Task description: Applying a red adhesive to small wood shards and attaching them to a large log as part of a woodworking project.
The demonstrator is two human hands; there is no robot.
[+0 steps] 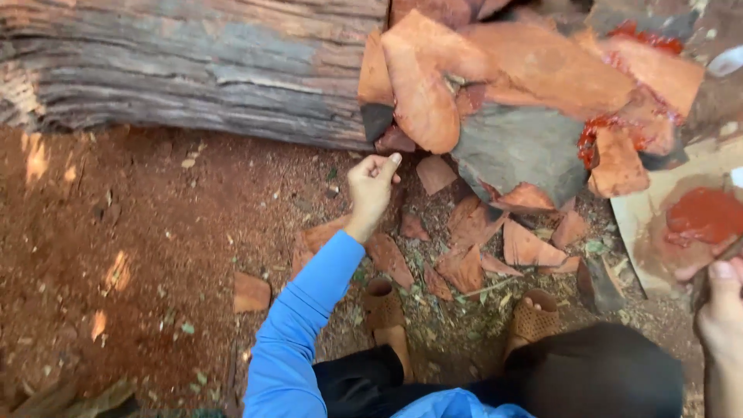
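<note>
Left hand (370,186) pinches near red wood chips (464,248), right hand (724,310) apart.

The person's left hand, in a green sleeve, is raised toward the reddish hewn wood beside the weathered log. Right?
Not quite: the head view shows the sleeve is blue, not green. The left hand is raised toward the reddish hewn wood beside the weathered log.

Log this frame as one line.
left hand: raised, fingers pinched, contents unclear | right hand: frame edge, on dark handle | ahead: hewn log, wood chips
</note>
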